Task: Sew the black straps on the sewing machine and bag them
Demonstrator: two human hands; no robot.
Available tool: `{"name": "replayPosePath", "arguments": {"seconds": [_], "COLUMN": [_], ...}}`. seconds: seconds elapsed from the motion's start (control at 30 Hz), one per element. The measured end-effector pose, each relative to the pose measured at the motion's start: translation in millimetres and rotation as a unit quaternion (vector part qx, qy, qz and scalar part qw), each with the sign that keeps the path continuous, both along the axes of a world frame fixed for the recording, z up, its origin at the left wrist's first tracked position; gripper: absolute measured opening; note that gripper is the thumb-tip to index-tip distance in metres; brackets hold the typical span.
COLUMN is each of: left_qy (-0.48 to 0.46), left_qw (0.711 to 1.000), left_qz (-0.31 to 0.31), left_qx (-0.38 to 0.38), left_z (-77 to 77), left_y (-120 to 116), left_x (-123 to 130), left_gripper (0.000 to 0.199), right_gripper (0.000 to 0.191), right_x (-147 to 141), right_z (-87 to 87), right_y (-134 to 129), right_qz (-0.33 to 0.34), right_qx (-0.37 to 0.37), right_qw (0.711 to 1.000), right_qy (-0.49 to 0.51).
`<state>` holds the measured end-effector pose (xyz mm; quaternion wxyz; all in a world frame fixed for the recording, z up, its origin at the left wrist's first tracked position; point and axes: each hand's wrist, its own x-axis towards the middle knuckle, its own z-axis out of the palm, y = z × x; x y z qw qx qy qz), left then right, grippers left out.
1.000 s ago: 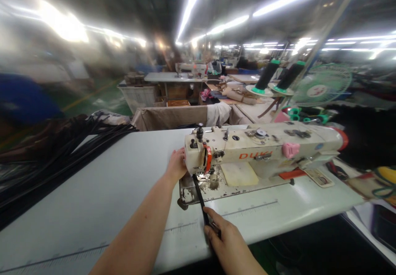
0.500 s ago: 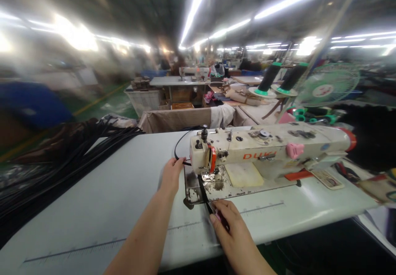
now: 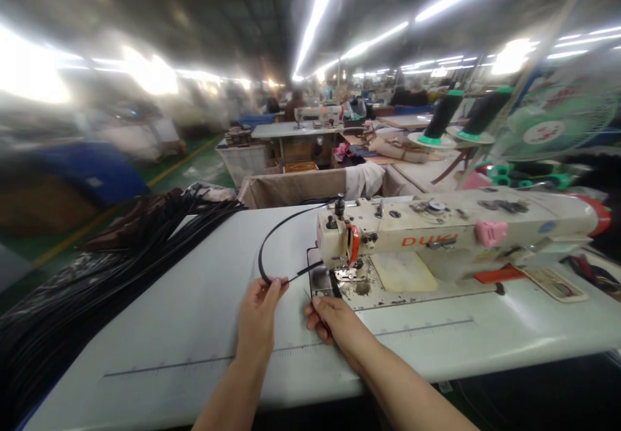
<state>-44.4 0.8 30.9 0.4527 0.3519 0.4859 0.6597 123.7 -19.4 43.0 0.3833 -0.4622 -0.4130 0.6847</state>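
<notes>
My left hand (image 3: pixel 261 311) is closed in a pinch on a narrow black strip (image 3: pixel 263 250), left of the sewing machine (image 3: pixel 412 233). The strip loops up behind the machine head, and a short length runs from my fingers toward the needle area. My right hand (image 3: pixel 332 321) is closed just in front of the machine's metal bed plate (image 3: pixel 320 279). From its fingers pokes a thin pointed blade (image 3: pixel 307 296), apparently of small scissors; the rest is hidden in the hand. A dark strip end (image 3: pixel 335 283) lies by the presser foot, just beyond the right fingers.
A thick bundle of black strips (image 3: pixel 160 269) hangs over the table's left side. A ruler scale (image 3: pixel 194 363) runs along the front of the white table (image 3: pixel 204 308). Black thread cones (image 3: pixel 442 117) and a green fan (image 3: pixel 548 130) stand at the right. A cloth-lined bin (image 3: pixel 291 188) is behind.
My left hand has drawn the strip left and toward me, so its loop is wider. My right hand has moved up and left toward the bed plate. The view has shifted left.
</notes>
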Motion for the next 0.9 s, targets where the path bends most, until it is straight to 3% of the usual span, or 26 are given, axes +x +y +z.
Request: {"name": "replayPosePath", "arguments": {"seconds": [0.33, 0.53, 0.63, 0.7, 0.73, 0.83, 0.87, 0.9], "left_qy": [0.101, 0.134, 0.155, 0.15, 0.157, 0.272, 0.336, 0.404], "left_qw": [0.995, 0.991, 0.987, 0.988, 0.986, 0.96, 0.94, 0.913], "left_qz": [0.006, 0.018, 0.004, -0.02, -0.032, -0.036, -0.024, -0.008], "left_qx": [-0.014, -0.015, -0.035, -0.039, -0.041, -0.055, -0.059, -0.063], "left_z": [4.8, 10.6, 11.2, 11.4, 11.5, 12.1, 12.6, 13.7], "left_y": [-41.3, -54.9, -58.9, -59.3, -58.5, -52.2, -49.4, -46.9], "left_x": [-18.4, -23.0, -32.5, -46.5, -56.5, -98.4, -116.0, -135.1], "left_gripper": [0.039, 0.04, 0.043, 0.045, 0.047, 0.049, 0.048, 0.047], "right_gripper": [0.064, 0.049, 0.03, 0.011, 0.005, 0.028, 0.037, 0.045], "right_x": [-21.3, -24.8, -15.2, -3.5, 3.3, 24.5, 31.4, 38.1], "right_z": [9.7, 10.4, 14.7, 17.5, 17.8, 12.9, 9.1, 4.6], "right_y": [18.7, 19.2, 9.4, -1.0, -6.5, -21.5, -25.9, -29.8], "right_qz": [0.053, 0.058, 0.023, -0.005, -0.014, -0.019, -0.015, -0.008], "right_qx": [0.011, 0.093, 0.157, 0.237, 0.284, 0.372, 0.37, 0.364], "right_qw": [0.998, 0.986, 0.968, 0.92, 0.871, 0.672, 0.632, 0.61], "right_qy": [-0.024, -0.122, -0.193, -0.313, -0.4, -0.64, -0.68, -0.703]}}
